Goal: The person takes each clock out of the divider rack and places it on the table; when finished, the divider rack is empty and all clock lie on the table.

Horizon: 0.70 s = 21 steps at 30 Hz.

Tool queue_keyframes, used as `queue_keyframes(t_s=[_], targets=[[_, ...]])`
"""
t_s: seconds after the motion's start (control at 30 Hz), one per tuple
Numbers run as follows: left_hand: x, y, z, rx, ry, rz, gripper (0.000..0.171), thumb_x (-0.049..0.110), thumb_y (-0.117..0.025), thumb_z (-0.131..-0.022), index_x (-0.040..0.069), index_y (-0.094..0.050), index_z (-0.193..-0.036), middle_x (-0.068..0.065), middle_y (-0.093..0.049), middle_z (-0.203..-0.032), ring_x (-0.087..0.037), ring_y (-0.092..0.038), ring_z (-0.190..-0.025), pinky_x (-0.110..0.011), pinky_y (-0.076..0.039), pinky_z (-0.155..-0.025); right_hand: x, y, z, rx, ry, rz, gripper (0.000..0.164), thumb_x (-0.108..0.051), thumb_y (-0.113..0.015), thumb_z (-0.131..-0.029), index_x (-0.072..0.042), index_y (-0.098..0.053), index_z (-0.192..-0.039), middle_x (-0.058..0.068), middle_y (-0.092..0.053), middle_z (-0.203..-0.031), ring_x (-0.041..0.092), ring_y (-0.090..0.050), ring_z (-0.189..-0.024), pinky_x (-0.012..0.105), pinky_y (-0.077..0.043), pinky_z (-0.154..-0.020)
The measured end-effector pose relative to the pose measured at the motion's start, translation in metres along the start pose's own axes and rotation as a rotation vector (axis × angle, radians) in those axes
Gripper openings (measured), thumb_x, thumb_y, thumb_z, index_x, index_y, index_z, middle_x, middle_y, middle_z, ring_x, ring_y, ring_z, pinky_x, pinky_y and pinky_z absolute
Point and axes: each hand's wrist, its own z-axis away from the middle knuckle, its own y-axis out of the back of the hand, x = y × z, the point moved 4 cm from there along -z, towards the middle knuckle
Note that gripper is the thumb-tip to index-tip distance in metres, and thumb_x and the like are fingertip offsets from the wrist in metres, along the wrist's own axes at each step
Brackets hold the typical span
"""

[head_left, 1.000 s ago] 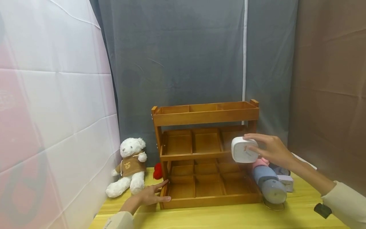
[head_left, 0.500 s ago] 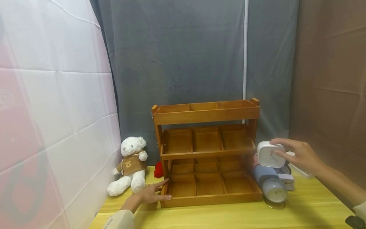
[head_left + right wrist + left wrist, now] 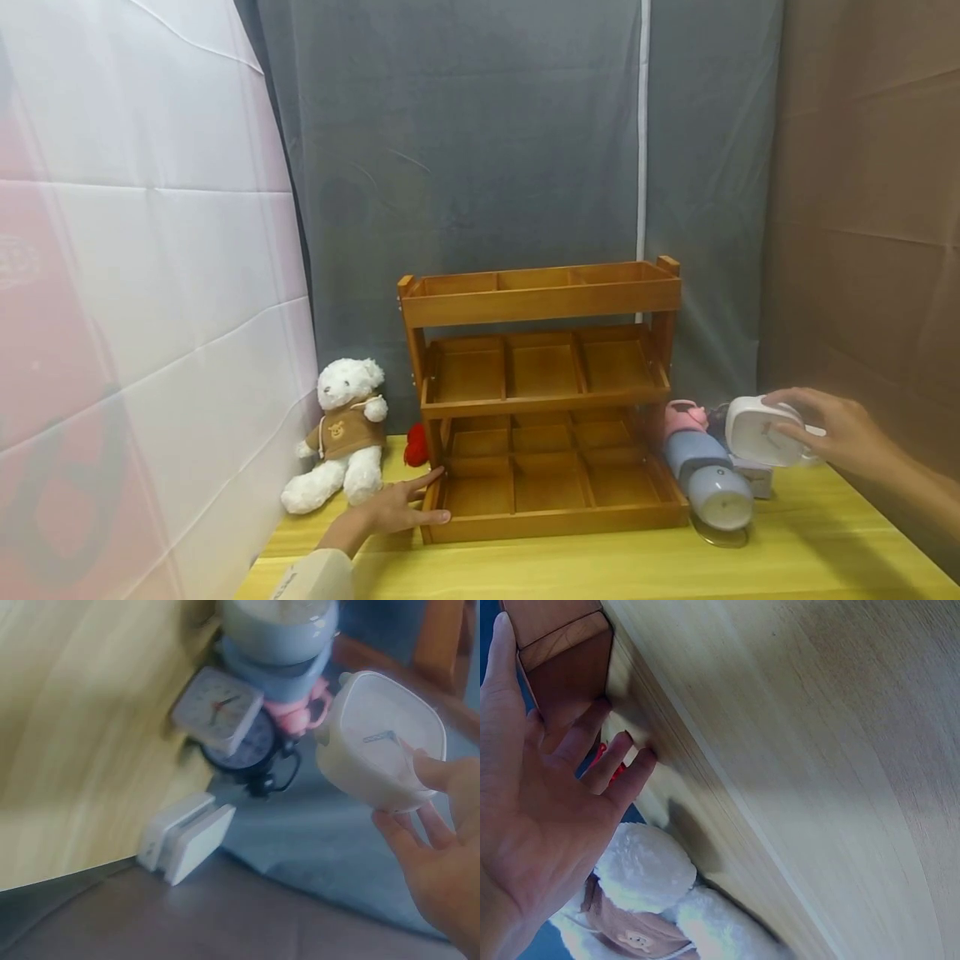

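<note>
A white rounded-square clock [image 3: 763, 430] is in my right hand [image 3: 843, 429], pinched with the thumb across its face and fingers on its far side. It hangs above the clocks at the rack's right. The right wrist view shows this held clock [image 3: 390, 739] and its hands. My left hand [image 3: 390, 507] touches the lower left front corner of a brown wooden tiered rack [image 3: 555, 527]. From the left wrist view, that hand [image 3: 551, 787] has its thumb and fingers spread about the rack's corner [image 3: 566, 652], the fingers fairly straight.
A white teddy bear [image 3: 352, 442] in a brown hoodie sits left of the rack, near a red item [image 3: 416, 446]. Right of it stand a grey-blue clock [image 3: 720, 498], a pink clock [image 3: 684, 417], a black clock [image 3: 244, 742], a small square clock [image 3: 217, 709] and white boxy items [image 3: 187, 836].
My right hand has carried the white clock rightward and down, from in front of the rack to over the clocks at the right. The left hand stays at the rack's corner.
</note>
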Motion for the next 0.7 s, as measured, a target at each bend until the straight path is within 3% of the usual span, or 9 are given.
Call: queue_keyframes(t_s=[0.3,0.47,0.7], targets=[[-0.002,-0.002,-0.001,0.001,0.008,-0.022,0.092,0.057,-0.073,-0.093,0.015,-0.033,-0.164,-0.028,-0.052,-0.15,-0.048,-0.057,-0.13,-0.065,-0.045,-0.105,0.02,-0.004,0.028,-0.077,-0.055,-0.022,0.043,-0.003,-0.094,-0.07,-0.018,-0.074,-0.105,0.011,-0.075,-0.099,-0.005,-0.066,-0.084,0.011,-0.054,-0.06],[-0.003,-0.002,-0.002,0.001,0.003,-0.022,0.092,0.057,-0.073,-0.093,0.015,-0.033,-0.164,-0.028,-0.051,-0.151,-0.047,-0.057,-0.131,-0.065,-0.045,-0.105,0.022,-0.008,0.041,-0.122,-0.107,-0.074,0.041,-0.003,-0.092,-0.072,-0.014,-0.072,-0.105,0.017,-0.074,-0.096,-0.002,-0.068,-0.069,0.022,-0.055,-0.053],[-0.004,-0.001,-0.002,-0.003,0.005,-0.003,0.092,0.057,-0.073,-0.093,0.014,-0.032,-0.164,-0.029,-0.047,-0.154,-0.047,-0.055,-0.133,-0.065,-0.044,-0.107,0.024,-0.015,0.056,-0.089,-0.07,-0.014,0.046,-0.001,-0.093,-0.066,-0.018,-0.071,-0.101,0.003,-0.072,-0.083,-0.006,-0.059,-0.07,0.026,-0.05,-0.053]])
